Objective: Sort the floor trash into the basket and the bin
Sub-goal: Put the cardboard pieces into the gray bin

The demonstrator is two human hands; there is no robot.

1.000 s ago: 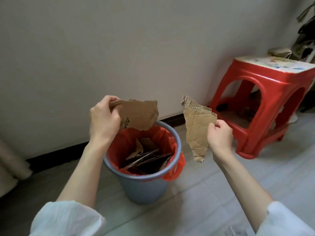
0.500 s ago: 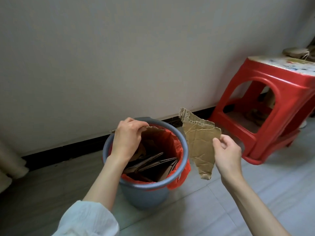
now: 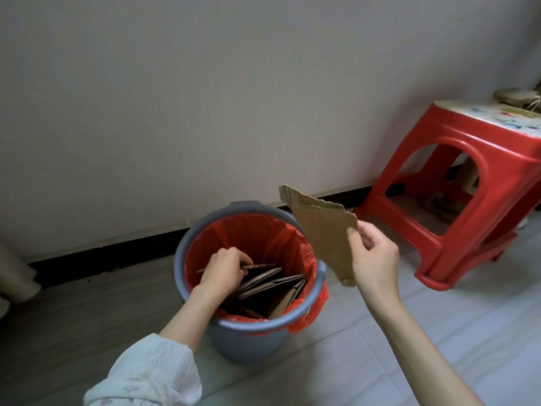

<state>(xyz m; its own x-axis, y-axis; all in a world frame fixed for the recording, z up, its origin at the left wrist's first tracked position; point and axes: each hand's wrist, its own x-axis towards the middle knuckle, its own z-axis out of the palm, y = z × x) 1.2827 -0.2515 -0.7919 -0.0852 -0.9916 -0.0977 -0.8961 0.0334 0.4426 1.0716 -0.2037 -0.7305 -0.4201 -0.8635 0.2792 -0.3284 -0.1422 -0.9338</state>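
A grey-blue bin (image 3: 248, 338) with a red liner (image 3: 254, 232) stands on the floor by the wall. Several cardboard scraps (image 3: 272, 284) lie inside it. My left hand (image 3: 224, 269) reaches down into the bin and grips a cardboard piece (image 3: 259, 265) by its edge. My right hand (image 3: 376, 257) pinches a torn brown cardboard piece (image 3: 325, 230) and holds it upright over the bin's right rim.
A red plastic stool (image 3: 480, 183) stands to the right against the wall, with a speckled top and some items under it. A black skirting board (image 3: 117, 253) runs along the wall. Grey floor tiles (image 3: 439, 332) spread in front.
My left hand has gone from above the bin down into it, carrying its cardboard piece. My right hand has shifted its cardboard slightly toward the bin.
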